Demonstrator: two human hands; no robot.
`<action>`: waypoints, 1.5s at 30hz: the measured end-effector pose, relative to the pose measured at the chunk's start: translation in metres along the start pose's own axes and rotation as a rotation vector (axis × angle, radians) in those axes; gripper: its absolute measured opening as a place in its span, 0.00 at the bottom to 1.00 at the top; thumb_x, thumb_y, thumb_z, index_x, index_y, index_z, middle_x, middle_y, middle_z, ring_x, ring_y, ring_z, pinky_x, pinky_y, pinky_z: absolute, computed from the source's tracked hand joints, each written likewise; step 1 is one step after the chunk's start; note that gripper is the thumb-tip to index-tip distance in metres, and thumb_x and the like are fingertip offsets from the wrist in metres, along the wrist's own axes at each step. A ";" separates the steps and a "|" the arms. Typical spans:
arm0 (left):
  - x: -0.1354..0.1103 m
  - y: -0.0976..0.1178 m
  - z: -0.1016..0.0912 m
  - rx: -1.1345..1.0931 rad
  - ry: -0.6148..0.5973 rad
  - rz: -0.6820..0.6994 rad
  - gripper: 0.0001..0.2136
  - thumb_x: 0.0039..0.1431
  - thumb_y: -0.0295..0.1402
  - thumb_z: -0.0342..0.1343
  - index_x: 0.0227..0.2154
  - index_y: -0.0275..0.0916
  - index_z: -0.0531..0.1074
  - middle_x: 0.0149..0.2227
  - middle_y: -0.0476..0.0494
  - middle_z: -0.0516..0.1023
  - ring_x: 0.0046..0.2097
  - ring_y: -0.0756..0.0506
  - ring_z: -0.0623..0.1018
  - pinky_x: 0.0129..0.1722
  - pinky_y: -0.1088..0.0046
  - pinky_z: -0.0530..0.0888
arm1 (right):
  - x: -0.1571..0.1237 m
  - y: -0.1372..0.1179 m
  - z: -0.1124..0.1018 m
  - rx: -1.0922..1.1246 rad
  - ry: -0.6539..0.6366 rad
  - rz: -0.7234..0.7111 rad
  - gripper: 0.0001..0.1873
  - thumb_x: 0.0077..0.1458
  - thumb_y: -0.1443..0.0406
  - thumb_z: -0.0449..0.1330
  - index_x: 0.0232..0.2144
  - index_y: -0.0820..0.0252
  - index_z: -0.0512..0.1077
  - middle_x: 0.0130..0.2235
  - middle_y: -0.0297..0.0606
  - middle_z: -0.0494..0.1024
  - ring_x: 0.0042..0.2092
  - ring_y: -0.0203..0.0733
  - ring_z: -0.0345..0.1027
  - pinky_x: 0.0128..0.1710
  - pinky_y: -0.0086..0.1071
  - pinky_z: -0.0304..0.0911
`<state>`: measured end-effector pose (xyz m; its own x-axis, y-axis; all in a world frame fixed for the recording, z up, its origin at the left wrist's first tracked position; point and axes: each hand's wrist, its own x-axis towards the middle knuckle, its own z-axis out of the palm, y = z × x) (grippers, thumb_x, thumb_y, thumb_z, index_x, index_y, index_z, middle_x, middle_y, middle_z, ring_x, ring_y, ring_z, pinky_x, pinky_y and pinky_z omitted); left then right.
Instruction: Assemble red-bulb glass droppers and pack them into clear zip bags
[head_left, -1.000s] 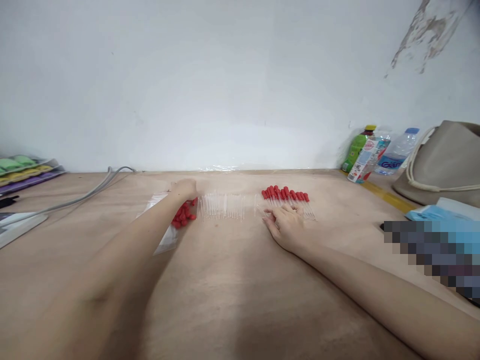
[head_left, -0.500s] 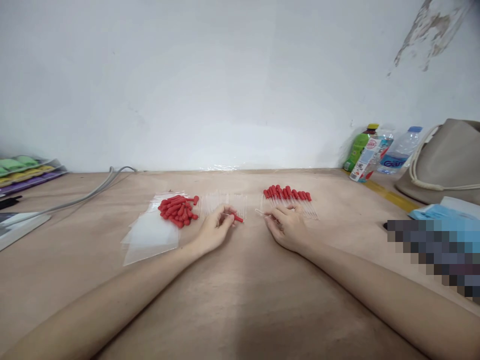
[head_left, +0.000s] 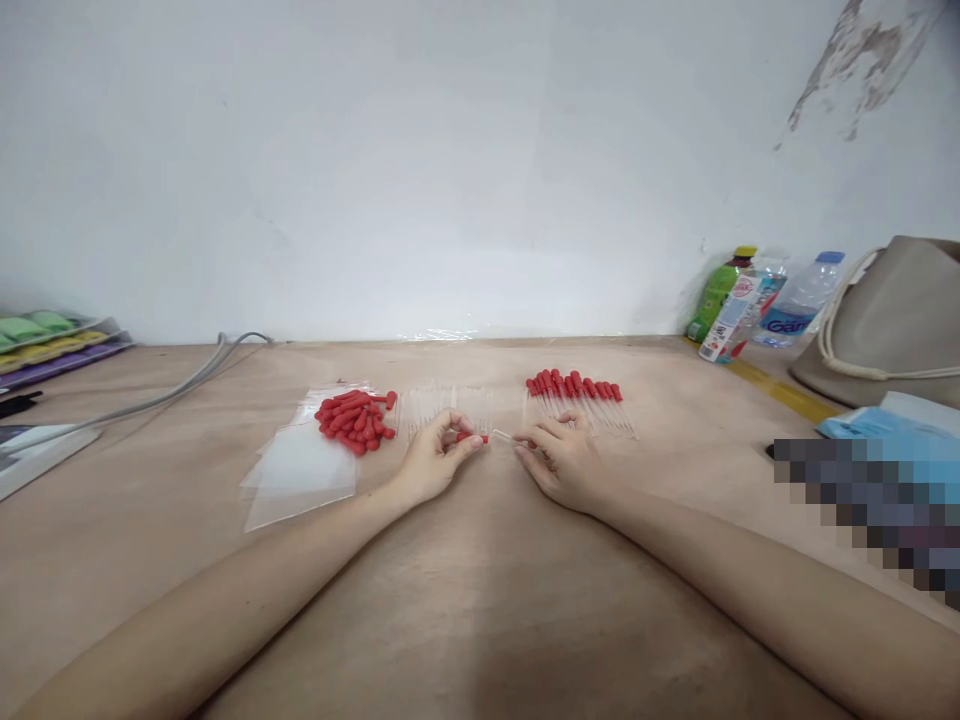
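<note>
Between the thumb and fingers of my left hand (head_left: pixel 437 455) is a red rubber bulb (head_left: pixel 472 439), its end pointing right. My right hand (head_left: pixel 559 455) pinches a clear glass dropper tube (head_left: pixel 504 436), whose end points left at the bulb with a small gap between them. Behind my left hand lies a row of clear tubes (head_left: pixel 427 402). A pile of red rubber bulbs (head_left: pixel 355 420) is to the left. Beyond my right hand, several droppers with red bulbs fitted (head_left: pixel 574 384) lie side by side, partly hidden by that hand.
Clear plastic bags (head_left: pixel 300 485) lie under and before the bulb pile. A grey cable (head_left: pixel 187 385) crosses the left side. Bottles (head_left: pixel 799 300), a carton (head_left: pixel 731 318), a beige bag (head_left: pixel 892 320) and a blue packet (head_left: pixel 892 440) stand or lie at the right.
My right hand has moved left with the glass tube, bringing its end close to the bulb. The bulb in my left hand has turned to lie more level.
</note>
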<state>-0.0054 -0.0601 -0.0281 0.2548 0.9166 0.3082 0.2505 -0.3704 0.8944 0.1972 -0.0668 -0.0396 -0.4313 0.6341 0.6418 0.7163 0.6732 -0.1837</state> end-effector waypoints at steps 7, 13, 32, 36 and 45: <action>0.002 -0.005 0.001 0.032 0.040 0.041 0.10 0.52 0.36 0.54 0.33 0.36 0.65 0.30 0.46 0.71 0.33 0.50 0.72 0.35 0.72 0.68 | 0.000 -0.002 -0.002 0.064 -0.019 -0.044 0.11 0.56 0.64 0.48 0.37 0.60 0.69 0.31 0.35 0.74 0.32 0.34 0.65 0.43 0.35 0.46; 0.002 -0.004 0.001 -0.118 -0.028 -0.019 0.12 0.50 0.37 0.56 0.34 0.35 0.65 0.28 0.48 0.72 0.28 0.51 0.73 0.31 0.73 0.70 | 0.000 0.000 -0.001 0.110 -0.011 -0.050 0.11 0.56 0.64 0.49 0.37 0.60 0.69 0.30 0.35 0.74 0.31 0.33 0.65 0.42 0.35 0.47; -0.009 0.000 0.000 0.188 -0.166 0.128 0.07 0.55 0.34 0.51 0.33 0.36 0.70 0.29 0.48 0.73 0.32 0.50 0.72 0.33 0.75 0.69 | 0.003 0.009 -0.007 0.157 -0.147 -0.148 0.12 0.57 0.66 0.50 0.39 0.57 0.72 0.30 0.35 0.72 0.32 0.34 0.63 0.40 0.35 0.45; -0.010 0.000 0.000 0.235 -0.182 0.128 0.07 0.56 0.33 0.50 0.32 0.36 0.70 0.26 0.49 0.73 0.29 0.51 0.72 0.31 0.76 0.69 | 0.003 0.008 -0.007 0.085 -0.114 -0.164 0.12 0.57 0.66 0.50 0.37 0.57 0.73 0.30 0.36 0.73 0.31 0.34 0.63 0.39 0.35 0.44; -0.010 0.000 0.001 0.370 -0.147 0.185 0.07 0.54 0.35 0.52 0.32 0.37 0.72 0.29 0.49 0.75 0.31 0.50 0.73 0.31 0.76 0.70 | 0.002 -0.003 -0.004 0.012 -0.053 -0.183 0.13 0.57 0.68 0.47 0.31 0.61 0.72 0.26 0.36 0.72 0.28 0.34 0.60 0.36 0.33 0.42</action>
<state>-0.0071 -0.0694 -0.0309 0.4500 0.8086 0.3791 0.4990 -0.5797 0.6442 0.1970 -0.0692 -0.0350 -0.5818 0.5198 0.6255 0.6171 0.7831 -0.0768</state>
